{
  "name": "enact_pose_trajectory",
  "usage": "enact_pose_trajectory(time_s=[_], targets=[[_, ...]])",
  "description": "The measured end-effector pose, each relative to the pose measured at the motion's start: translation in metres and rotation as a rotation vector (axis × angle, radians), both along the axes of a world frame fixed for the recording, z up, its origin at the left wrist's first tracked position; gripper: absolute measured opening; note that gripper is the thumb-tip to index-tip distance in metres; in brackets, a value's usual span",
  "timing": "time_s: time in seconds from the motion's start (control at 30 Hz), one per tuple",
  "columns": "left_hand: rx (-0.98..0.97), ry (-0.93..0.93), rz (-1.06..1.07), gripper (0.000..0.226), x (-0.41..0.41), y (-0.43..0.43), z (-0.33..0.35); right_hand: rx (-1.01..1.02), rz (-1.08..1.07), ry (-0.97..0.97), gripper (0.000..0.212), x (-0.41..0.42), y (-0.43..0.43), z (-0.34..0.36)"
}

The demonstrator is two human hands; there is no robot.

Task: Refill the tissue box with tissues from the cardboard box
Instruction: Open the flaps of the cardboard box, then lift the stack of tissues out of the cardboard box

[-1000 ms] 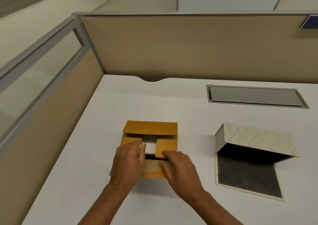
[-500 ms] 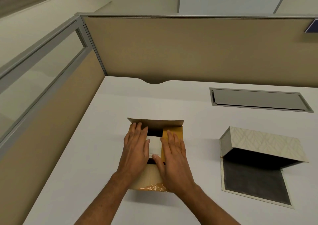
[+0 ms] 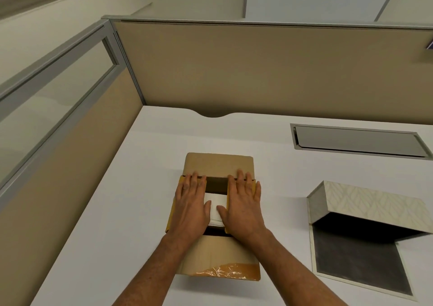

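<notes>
A brown cardboard box lies on the white desk in front of me, its far and near flaps folded outward. White tissues show in the gap between my hands. My left hand lies flat on the left side flap, fingers spread. My right hand lies flat on the right side flap, thumb touching the tissues. The cream patterned tissue box stands open to the right, its lid raised over a dark grey base.
The white desk is bounded by beige partition walls at the back and left. A grey cable hatch is set into the desk at the back right. Clear tape clings to the near flap.
The box's far flap has folded back flat and the near flap lies out toward me. Both hands have moved apart and forward, pressing the side flaps outward and uncovering more of the tissues.
</notes>
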State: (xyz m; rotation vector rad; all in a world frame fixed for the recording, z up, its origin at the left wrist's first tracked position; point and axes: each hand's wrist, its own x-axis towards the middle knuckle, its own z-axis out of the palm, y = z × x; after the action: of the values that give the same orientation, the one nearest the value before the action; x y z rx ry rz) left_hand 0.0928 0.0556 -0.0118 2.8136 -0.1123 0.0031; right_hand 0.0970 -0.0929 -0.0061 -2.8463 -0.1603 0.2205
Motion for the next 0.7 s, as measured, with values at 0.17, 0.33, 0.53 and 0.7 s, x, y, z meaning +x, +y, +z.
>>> enact_pose_trajectory(time_s=[0.17,0.33,0.53,0.7], targets=[[-0.181,-0.088,0.055,0.057,-0.005,0.006,0.027,0.266,-0.085,-0.063,0.069,-0.004,-0.004,0.028],[-0.184,-0.156,0.101,0.052,-0.003,0.034,0.054,0.392,-0.199,-0.160,0.058,-0.012,-0.036,0.049],[-0.025,-0.102,0.133,0.056,-0.001,0.072,0.056,0.138,-0.179,-0.275,0.038,-0.021,-0.072,0.052],[0.106,-0.032,0.174,0.050,-0.013,0.074,0.031,0.077,-0.247,-0.208,0.022,-0.040,-0.084,0.033]])
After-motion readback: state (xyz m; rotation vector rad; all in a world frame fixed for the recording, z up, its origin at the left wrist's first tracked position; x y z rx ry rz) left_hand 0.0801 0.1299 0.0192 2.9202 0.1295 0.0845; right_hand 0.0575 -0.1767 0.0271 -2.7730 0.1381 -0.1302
